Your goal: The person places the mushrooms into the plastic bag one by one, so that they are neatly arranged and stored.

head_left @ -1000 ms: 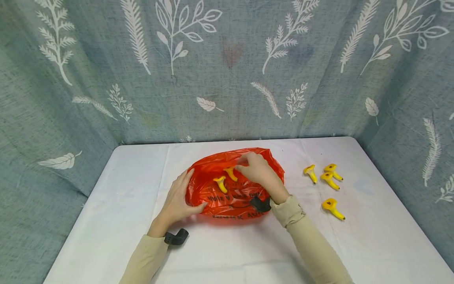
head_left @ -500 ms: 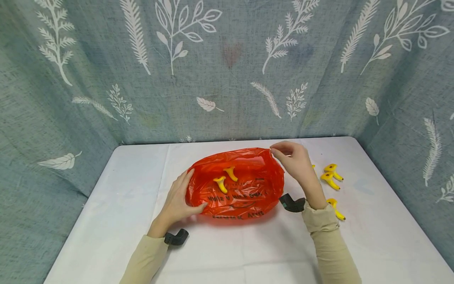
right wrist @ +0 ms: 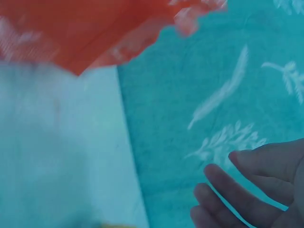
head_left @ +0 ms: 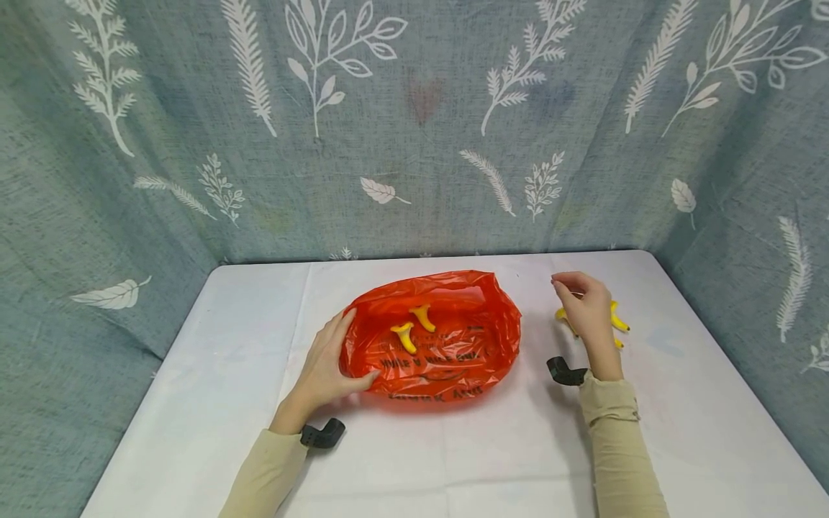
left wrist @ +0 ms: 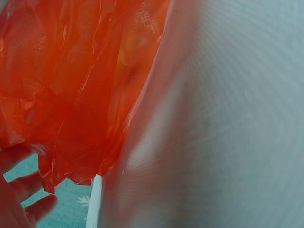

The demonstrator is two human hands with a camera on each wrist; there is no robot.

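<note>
A red plastic bag with dark printing lies on the table, its mouth wide and facing up. Inside it are two yellow chanterelle mushrooms, the left one nearer me than the other. At the bag's left end my left hand holds the rim, thumb over the front edge and fingers along the outer side. My right hand hovers right of the bag, holding nothing, its fingers loosely bent. Beneath and behind it, more chanterelle mushrooms lie on the table, partly hidden by the hand and forearm.
The table is covered with a white cloth. Grey-green curtains with white leaf prints hang behind it and at both sides. A black camera sits at the left wrist, another at the right.
My right hand has come out of the bag and moved right, past its rim, to above the loose mushrooms. Two mushrooms stay in the bag. My left hand has kept its place.
</note>
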